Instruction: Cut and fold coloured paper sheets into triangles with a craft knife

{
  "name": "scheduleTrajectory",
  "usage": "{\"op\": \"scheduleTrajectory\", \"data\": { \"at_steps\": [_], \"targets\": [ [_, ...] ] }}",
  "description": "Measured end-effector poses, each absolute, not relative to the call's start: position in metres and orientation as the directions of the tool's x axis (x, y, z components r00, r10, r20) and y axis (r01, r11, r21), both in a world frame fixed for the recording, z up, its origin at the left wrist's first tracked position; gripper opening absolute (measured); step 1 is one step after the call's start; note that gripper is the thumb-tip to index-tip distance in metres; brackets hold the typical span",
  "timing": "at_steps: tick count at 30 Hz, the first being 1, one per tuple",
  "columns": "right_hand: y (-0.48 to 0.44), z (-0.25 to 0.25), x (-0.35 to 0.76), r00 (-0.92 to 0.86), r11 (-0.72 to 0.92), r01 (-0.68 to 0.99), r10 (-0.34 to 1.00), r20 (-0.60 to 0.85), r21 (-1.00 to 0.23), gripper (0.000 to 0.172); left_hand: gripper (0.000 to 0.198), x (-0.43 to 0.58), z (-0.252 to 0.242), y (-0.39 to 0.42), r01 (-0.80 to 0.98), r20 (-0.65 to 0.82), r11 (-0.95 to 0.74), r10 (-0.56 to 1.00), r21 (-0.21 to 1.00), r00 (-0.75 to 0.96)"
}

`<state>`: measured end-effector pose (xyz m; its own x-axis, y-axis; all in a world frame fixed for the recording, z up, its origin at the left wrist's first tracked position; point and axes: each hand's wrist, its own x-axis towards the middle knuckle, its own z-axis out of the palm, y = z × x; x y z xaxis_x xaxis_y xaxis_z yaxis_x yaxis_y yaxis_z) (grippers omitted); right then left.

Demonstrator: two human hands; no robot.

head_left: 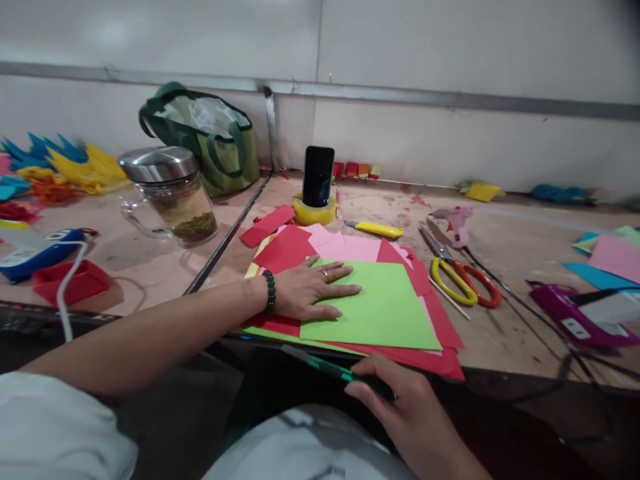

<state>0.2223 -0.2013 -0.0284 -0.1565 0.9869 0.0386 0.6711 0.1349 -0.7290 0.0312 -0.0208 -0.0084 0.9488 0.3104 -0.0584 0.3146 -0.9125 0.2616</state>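
My left hand [316,291] lies flat with fingers spread on a sheet of light green paper [383,307], a dark green bead bracelet at its wrist. Beneath that sheet is a loose pile of red paper [443,320], pink paper [357,245] and other coloured sheets, reaching the table's front edge. In my right hand [395,393] is a green and black utility knife [333,369]. Its blade points left, just in front of the table edge and below the papers. Part of the handle is hidden by my fingers.
Right of the papers lie scissors [457,277], a thin stick [450,298], a pink glue gun [457,223] with a black cord, and a purple device [575,317]. Behind stand a yellow cutter [377,229] and a phone [319,177]. Leftward are a glass mug [173,200] and a bag [233,157].
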Motion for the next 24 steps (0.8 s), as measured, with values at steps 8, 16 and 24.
{"op": "scheduleTrajectory", "data": {
  "at_steps": [8, 16, 24],
  "targets": [
    [-0.189, -0.006, 0.324, 0.374, -0.142, 0.859, 0.831, 0.413, -0.492, 0.031, 0.073, 0.029, -0.002, -0.029, 0.353, 0.04, -0.899, 0.375, 0.26, 0.926],
    [-0.154, -0.03, 0.37, 0.145, -0.058, 0.981, 0.856, 0.496, -0.187, 0.034, 0.062, 0.036, 0.014, -0.093, 0.43, 0.018, -0.864, 0.449, 0.262, 0.893],
    [-0.179, -0.009, 0.31, -0.338, 0.43, 0.876, 0.87, 0.359, -0.217, 0.037, 0.038, 0.03, 0.004, -0.099, 0.529, 0.043, -0.803, 0.56, 0.274, 0.828]
  ]
}}
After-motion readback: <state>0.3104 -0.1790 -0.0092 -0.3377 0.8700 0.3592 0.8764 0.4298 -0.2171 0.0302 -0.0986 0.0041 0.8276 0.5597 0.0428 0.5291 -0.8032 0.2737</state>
